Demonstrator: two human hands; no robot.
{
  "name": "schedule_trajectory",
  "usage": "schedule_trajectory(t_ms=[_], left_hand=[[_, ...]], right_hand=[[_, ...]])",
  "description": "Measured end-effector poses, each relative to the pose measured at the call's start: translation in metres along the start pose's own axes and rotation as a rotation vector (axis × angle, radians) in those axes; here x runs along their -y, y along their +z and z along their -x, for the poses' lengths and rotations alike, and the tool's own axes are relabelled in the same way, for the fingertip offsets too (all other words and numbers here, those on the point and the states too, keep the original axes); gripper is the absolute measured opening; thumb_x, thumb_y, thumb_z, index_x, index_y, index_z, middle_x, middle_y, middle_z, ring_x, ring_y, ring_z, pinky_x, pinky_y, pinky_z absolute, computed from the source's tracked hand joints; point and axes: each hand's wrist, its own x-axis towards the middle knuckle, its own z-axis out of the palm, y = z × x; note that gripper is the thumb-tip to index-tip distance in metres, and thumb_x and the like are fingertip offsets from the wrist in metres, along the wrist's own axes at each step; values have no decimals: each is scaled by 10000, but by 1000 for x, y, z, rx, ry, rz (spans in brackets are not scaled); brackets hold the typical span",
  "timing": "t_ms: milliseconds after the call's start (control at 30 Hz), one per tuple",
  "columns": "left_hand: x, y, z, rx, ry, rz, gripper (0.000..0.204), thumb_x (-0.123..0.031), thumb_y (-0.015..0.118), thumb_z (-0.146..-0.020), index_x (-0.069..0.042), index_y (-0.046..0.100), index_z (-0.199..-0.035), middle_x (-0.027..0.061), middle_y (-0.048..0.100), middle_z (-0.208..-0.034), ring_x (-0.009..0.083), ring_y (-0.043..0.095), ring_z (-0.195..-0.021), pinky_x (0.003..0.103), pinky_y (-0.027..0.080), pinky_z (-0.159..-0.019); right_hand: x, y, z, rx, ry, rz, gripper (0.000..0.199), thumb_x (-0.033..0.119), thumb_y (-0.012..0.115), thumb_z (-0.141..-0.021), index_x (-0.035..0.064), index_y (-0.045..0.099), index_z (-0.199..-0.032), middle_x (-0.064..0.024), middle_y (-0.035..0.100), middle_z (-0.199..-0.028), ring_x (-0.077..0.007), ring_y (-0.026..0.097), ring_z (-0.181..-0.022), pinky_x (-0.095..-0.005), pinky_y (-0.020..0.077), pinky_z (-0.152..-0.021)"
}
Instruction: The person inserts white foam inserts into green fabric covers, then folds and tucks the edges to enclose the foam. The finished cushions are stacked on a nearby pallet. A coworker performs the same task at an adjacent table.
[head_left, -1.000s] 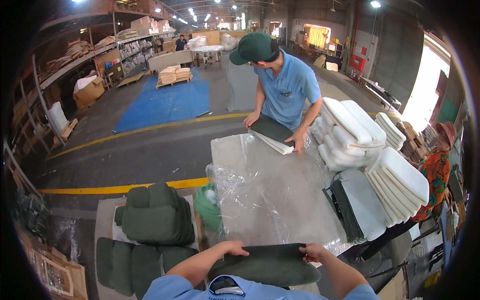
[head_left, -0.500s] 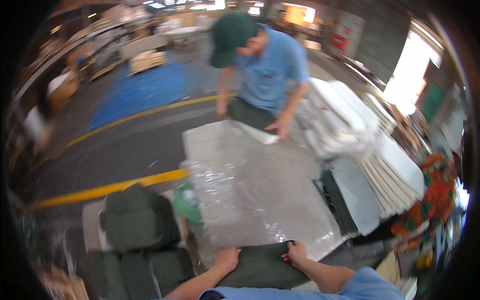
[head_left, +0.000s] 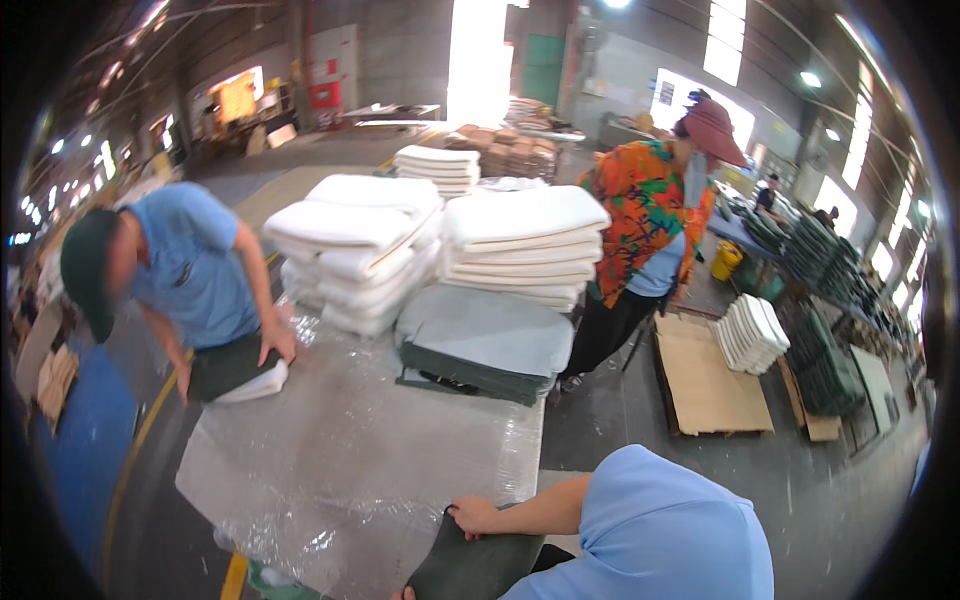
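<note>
A dark green fabric cover (head_left: 470, 568) lies flat at the near edge of the plastic-wrapped table (head_left: 400, 450). My right hand (head_left: 474, 518) is closed on its far corner, thumb and fingers pinching the edge. Only the fingertips of my left hand (head_left: 404, 594) show at the lower rim, at the cover's left edge; the rest is out of frame. Across the table at the left, a co-worker in a blue shirt (head_left: 195, 265) holds another dark green cover (head_left: 235, 368) partly over a white foam pad (head_left: 255, 388).
Stacked white pads (head_left: 520, 215) and more white pads (head_left: 350, 215) stand at the table's far side. Before them sits a pile of grey and dark green pieces (head_left: 485, 335). A person in an orange patterned shirt (head_left: 640, 210) stands beyond. Cardboard (head_left: 710, 385) lies on the floor at right.
The view has swung to the right, so the co-worker and table now appear farther left. My hands stay on the green cover. The co-worker's hands remain on the other cover.
</note>
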Motion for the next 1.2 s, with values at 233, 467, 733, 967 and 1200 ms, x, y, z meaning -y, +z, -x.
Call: schedule_trajectory(t_ms=[233,467,733,967,1200], left_hand=[[44,8,55,-142,-5,-74,562,-472,573,-1046,34,715,-1245,327,711,-1156,527,665,-1108,519,542,-929],[35,9,48,-217,-151,-222,450,-427,598,-1031,1,712,-1110,282,734,-1035,503,692,-946,562,535,-833],[-17,-78,102,60,-28,315,350,-262,633,-1034,-24,700,-1281,186,698,-1320,354,624,-1272,440,478,-1076],[-4,-20,130,432,173,138,556,-370,395,-1128,-85,445,-1602,129,386,-1692,356,325,-1573,484,244,-1281],[14,-5,88,431,90,153,558,-348,389,-1132,-83,413,-1622,126,339,-1716,321,280,-1596,421,205,-1307]], right_hand=[[-16,11,12,-31,-69,11,350,316,452,-1108,37,657,-1163,-131,712,-685,-237,689,-513,-417,572,-516],[-4,3,15,25,-58,25,295,282,485,-1101,64,645,-1218,-157,740,-815,-230,688,-521,-404,572,-521],[32,-48,103,526,-506,390,554,380,545,-1079,104,483,-1556,-161,622,-1452,-326,642,-1251,-436,511,-1059],[-5,-23,129,714,-598,816,663,532,365,-1118,83,440,-1599,-120,410,-1677,-296,307,-1584,-562,261,-1253],[-8,-10,75,727,-595,789,648,514,386,-1112,83,460,-1591,-131,408,-1675,-294,346,-1564,-452,295,-1267]])
